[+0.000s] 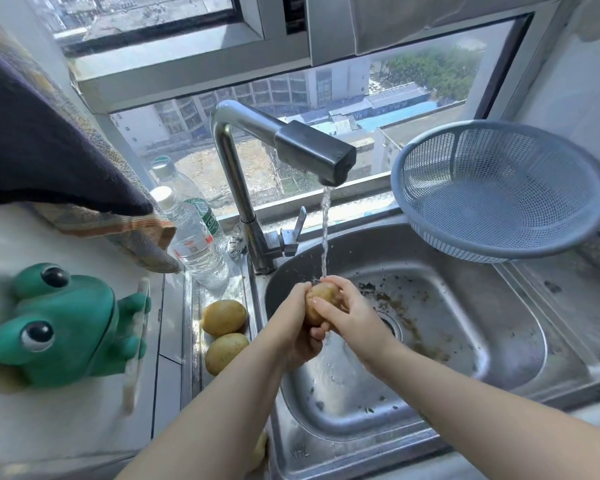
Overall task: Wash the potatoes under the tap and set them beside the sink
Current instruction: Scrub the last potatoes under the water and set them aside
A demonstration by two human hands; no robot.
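At far left a green frog (59, 323) sits on the white counter (66, 427), below a dark cloth (49, 150) that hangs down from above. Two clear bottles (196, 244) stand at the back of the steel ledge (191, 341), beside the foot of the tap. In front of them, just left of the basin, lie the far potato (224, 317) and the near potato (226, 353). They nearly touch, and each has its long axis slanting from near-left to far-right.

The tap (253, 133) arches rightward over the basin, and water (324, 237) falls in a thin stream onto the held potato (321, 301). That potato is over the sink (465, 341), left of the drain (390, 323) and clear of the bottom. Its long axis runs roughly away from the person, tipped a little right, with the far end up under the stream. The left hand (300, 327) cups it from the left and below, fingers curled round its near end. The right hand (350, 317) closes on it from the right, fingers wrapped over the far end and thumb laid across its face.

Bits of dirt lie on the basin floor around the drain. At right a blue colander (499, 192) rests tilted at the back corner, its rim over the sink's edge.
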